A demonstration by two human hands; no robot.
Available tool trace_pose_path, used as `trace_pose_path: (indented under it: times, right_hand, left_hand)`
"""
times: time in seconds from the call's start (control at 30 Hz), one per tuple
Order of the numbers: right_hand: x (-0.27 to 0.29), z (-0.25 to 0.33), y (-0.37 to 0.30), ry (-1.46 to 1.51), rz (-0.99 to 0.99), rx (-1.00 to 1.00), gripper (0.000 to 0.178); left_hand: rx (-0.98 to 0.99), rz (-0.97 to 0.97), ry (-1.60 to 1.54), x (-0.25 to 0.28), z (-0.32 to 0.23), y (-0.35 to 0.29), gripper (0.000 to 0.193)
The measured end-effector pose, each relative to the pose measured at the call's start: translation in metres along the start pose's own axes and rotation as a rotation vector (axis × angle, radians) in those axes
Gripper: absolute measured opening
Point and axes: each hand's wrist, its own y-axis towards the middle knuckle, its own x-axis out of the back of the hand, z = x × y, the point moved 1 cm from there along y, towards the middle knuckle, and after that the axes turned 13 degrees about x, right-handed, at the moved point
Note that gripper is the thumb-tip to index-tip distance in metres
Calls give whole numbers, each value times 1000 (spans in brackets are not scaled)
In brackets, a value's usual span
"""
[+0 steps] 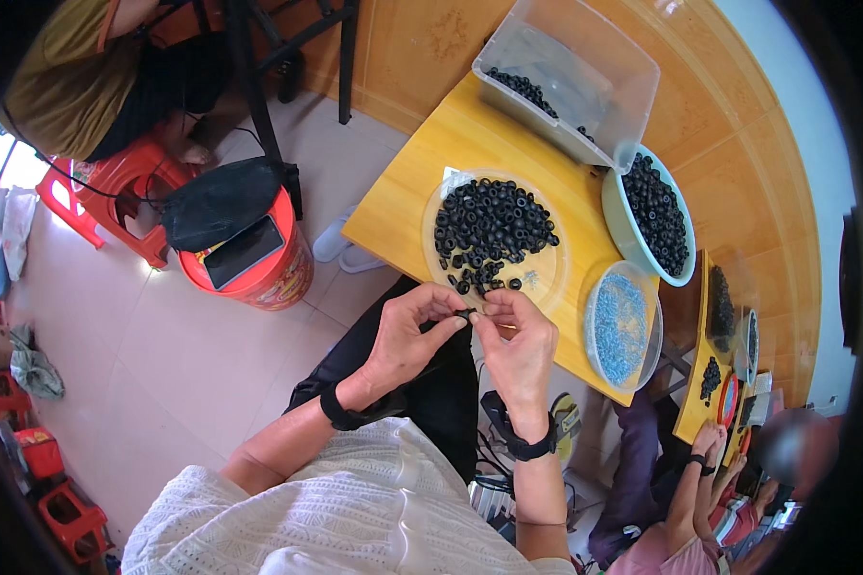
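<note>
Both hands meet in front of me at the near edge of the yellow table. Between the thumb and fingertips of my left hand (408,331) is a small black part (465,313), mostly covered by the fingers. My right hand (516,335) pinches at its other side, thumb against forefinger. Just beyond them, a clear round tray (537,273) bears a heap of black ring-shaped parts (494,218), with a few tiny blue bits near its right side. To the right, a round clear container (654,350) holds many small light-blue pieces (618,326).
On the yellow table (403,196), a clear plastic bin (571,62) and a pale green basin (616,216) hold more black parts. A red bucket (292,278) with a phone (244,253) on top stands left. Co-workers sit at far left and lower right.
</note>
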Motion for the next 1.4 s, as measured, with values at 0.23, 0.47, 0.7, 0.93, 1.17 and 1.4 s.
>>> trace_pose_path:
  times: [0.23,0.47,0.7,0.93,1.17,1.4]
  right_hand:
    - [-14,-5,-16,-108,-27,222,19]
    - [-32,-13,-24,-191,-41,245,24]
    - [-21,-22,-25,-217,-56,292,25]
    - [-14,-16,-23,-294,13,314,20]
    - [-12,-22,-28,-285,36,312,19]
    - [-9,-30,-32,-298,40,327,16]
  left_hand:
    - [108,-26,-40,0,-3,-1,15]
    - [123,-104,-114,-5,0,-3,13]
    - [231,0,-50,-6,0,-2,18]
    - [362,90,79,0,4,-7,21]
    - [391,126,38,-6,4,-6,20]
    - [443,149,-29,-12,6,-6,21]
